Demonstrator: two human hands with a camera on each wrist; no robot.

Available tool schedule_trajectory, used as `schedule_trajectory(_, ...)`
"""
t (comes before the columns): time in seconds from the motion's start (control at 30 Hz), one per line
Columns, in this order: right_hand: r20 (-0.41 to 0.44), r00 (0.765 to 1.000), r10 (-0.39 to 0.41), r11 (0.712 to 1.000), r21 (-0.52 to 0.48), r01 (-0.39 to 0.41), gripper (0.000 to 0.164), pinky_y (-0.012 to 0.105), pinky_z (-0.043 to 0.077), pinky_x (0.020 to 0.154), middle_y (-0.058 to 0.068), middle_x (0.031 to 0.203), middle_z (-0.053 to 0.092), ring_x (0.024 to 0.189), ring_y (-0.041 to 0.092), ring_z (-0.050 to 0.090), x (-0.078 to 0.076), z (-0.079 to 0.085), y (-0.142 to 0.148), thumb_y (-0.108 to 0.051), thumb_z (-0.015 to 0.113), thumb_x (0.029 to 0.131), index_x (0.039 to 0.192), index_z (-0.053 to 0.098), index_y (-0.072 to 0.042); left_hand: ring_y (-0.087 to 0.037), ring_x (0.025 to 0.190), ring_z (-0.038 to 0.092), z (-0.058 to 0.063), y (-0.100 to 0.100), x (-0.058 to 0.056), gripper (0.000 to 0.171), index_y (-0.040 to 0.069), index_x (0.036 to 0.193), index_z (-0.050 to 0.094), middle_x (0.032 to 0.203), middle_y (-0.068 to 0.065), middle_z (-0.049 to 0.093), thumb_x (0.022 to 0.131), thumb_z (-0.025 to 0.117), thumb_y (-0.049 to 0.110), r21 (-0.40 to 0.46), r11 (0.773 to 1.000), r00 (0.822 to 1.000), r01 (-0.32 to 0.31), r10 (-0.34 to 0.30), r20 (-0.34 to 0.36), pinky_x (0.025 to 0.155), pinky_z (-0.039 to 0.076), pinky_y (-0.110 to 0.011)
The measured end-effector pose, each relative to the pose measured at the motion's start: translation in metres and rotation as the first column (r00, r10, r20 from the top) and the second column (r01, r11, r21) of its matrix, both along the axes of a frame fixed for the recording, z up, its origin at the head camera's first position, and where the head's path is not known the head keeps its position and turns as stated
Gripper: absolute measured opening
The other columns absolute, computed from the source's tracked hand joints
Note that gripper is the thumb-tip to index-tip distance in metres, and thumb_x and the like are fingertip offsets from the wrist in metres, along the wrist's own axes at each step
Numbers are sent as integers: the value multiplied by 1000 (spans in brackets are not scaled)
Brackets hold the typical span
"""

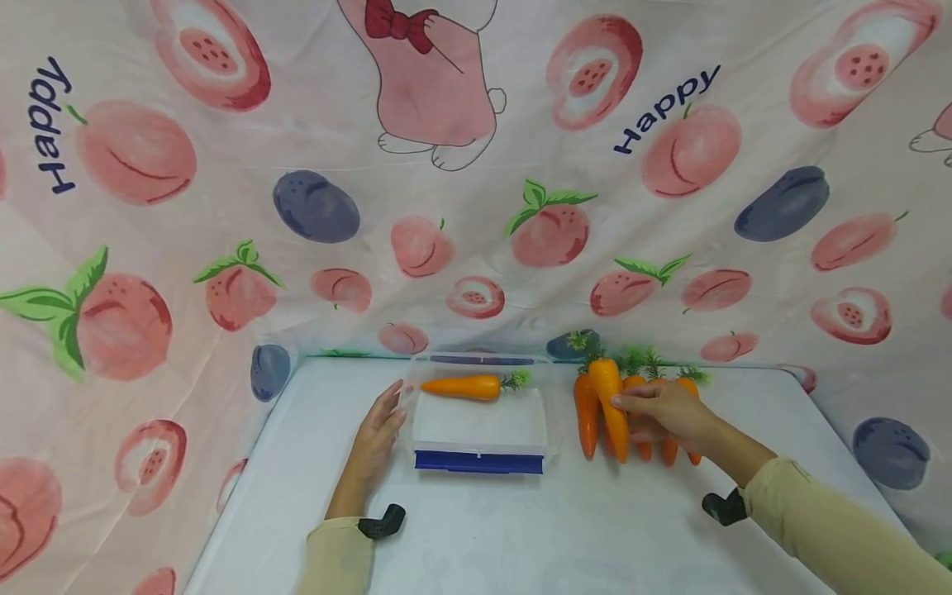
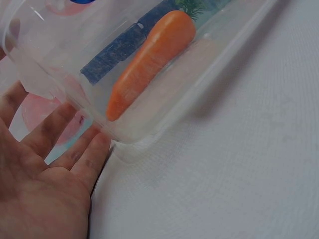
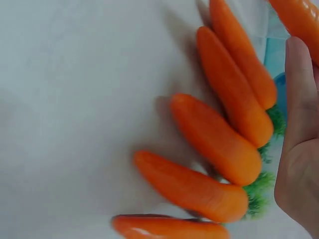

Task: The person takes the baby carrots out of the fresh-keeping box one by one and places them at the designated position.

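A clear plastic box (image 1: pixel 479 428) with blue clips lies on the table, and one orange carrot (image 1: pixel 461 387) with a green top lies along its far side. At the box's left end, my left hand (image 1: pixel 375 438) rests its extended fingertips on the wall; the left wrist view shows the fingers (image 2: pixel 92 154) against the clear corner. My right hand (image 1: pixel 680 417) pinches a carrot (image 1: pixel 606 384) between thumb and fingers, raised over the other carrots, its narrow end toward me. That held carrot (image 3: pixel 301 22) shows only partly in the right wrist view.
Several more carrots (image 3: pixel 217 139) lie side by side right of the box, green tops toward the back. A blue clip flap (image 1: pixel 478 462) sticks out along the box's front. The white table (image 1: pixel 476 537) meets a fruit-printed cloth (image 1: pixel 476 207) at the back.
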State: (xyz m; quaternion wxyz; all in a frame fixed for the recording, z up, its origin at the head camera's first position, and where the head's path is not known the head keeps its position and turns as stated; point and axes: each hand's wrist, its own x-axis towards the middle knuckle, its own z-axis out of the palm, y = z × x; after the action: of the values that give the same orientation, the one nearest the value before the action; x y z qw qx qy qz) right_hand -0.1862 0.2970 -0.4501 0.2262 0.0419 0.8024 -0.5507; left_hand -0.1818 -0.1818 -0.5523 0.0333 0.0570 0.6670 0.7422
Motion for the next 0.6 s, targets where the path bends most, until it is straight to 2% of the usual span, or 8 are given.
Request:
schedule_trajectory(0.1, 2, 1000, 0, 1000, -7, 0, 70, 47, 61, 87, 10, 120, 74, 98, 28, 76, 5, -6, 5, -42, 71, 96, 143, 53, 6, -31, 155, 26, 0, 0, 1, 54, 19, 159, 35, 165, -13, 35, 107, 48, 13, 4, 1000, 1000, 3, -3, -8, 123, 26, -49)
schedule_trajectory(0.17, 13, 1000, 3, 1000, -22, -3, 68, 46, 62, 87, 11, 117, 75, 98, 28, 77, 9, -11, 8, -41, 70, 97, 143, 54, 7, -31, 156, 24, 0, 0, 1, 54, 18, 158, 35, 165, -14, 35, 106, 48, 12, 20, 1000, 1000, 7, -7, -15, 124, 21, -54)
schedule_trajectory(0.37, 64, 998, -20, 999, -30, 21, 58, 40, 63, 83, 9, 106, 78, 92, 26, 78, 19, -26, 14, -43, 69, 97, 133, 65, 2, -33, 156, 21, -1, 0, 0, 54, 17, 159, 34, 165, -17, 33, 107, 48, 11, 32, 999, 1000, 6, -6, -22, 125, 18, -58)
schedule_trajectory(0.6, 97, 994, -55, 995, -78, 63, 55, 39, 63, 83, 10, 103, 78, 91, 26, 78, 28, -35, 15, -42, 67, 98, 130, 66, 3, -35, 156, 20, -3, -1, 0, 54, 17, 159, 34, 165, -17, 33, 107, 47, 12, 1, 1000, 1000, 0, 0, -20, 124, 17, -64)
